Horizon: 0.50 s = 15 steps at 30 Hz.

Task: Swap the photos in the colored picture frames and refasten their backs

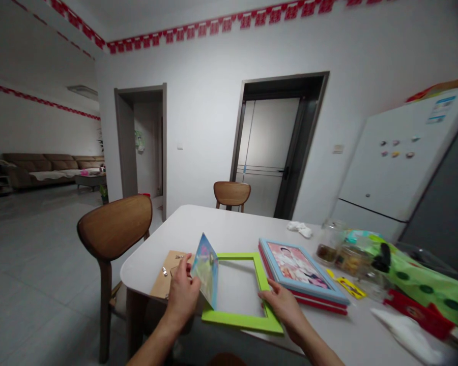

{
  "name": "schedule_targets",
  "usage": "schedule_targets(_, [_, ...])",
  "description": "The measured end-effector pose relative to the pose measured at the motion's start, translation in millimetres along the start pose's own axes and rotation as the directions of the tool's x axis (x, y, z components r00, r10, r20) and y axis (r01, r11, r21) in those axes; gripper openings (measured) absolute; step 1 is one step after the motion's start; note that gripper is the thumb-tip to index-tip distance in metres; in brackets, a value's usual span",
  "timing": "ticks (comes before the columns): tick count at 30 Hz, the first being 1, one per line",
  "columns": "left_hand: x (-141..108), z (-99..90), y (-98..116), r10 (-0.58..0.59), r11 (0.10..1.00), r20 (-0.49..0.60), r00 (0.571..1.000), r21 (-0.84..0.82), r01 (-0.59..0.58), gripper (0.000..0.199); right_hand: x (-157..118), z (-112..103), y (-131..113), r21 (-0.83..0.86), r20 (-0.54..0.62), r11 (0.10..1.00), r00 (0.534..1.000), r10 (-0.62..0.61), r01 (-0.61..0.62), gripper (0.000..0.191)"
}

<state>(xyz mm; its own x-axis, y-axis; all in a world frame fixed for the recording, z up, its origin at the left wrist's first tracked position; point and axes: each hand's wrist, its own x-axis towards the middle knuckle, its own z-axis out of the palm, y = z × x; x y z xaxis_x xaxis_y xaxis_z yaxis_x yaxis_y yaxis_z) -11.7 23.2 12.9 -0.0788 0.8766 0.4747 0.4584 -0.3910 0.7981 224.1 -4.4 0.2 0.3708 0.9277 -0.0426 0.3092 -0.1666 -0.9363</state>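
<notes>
A lime green picture frame [244, 321] lies near the table's front edge, its opening showing the white tabletop. My right hand [284, 307] grips the frame's right side, thumb on top. My left hand [183, 290] holds a colourful picture sheet [206, 269] by its left edge; the sheet stands tilted over the frame's left side. Partly behind my left hand is a brown backing board [162, 277] with metal clips, at the table's left front edge.
Right of the frame, a light blue framed photo [301, 264] tops a stack with red frames. Glass jars [328, 244], a green bag [423, 284], a red container [420, 310] and white tissue [299, 229] sit farther right. Wooden chairs [116, 226] stand left and behind the white table [213, 221].
</notes>
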Motion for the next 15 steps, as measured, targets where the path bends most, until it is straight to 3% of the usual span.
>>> schedule_targets(3, [-5, -10.9, -34, -0.194, 0.980, 0.085, 0.977, -0.023, 0.196, 0.047, 4, -5, 18, -0.373, -0.060, 0.923, 0.990, -0.129, 0.098, 0.053])
schedule_targets(6, [-15, -14.7, -55, -0.287, 0.957, 0.159, 0.945, 0.079, 0.278, 0.044, 2, -6, 23, -0.551, -0.040, 0.822, 0.979, -0.201, 0.146, 0.049])
schedule_targets(11, [-20, -20.3, -51, -0.251, 0.959, 0.193, 0.949, 0.182, 0.217, 0.039, -2, -5, 24, -0.734, 0.050, 0.655, 0.976, -0.212, 0.180, 0.047])
schedule_targets(15, [-20, -27.9, -39, -0.197, 0.951, 0.200, 0.960, 0.277, 0.138, 0.042, 0, -5, 32, -0.762, 0.073, 0.614, 0.969, -0.236, 0.207, 0.044])
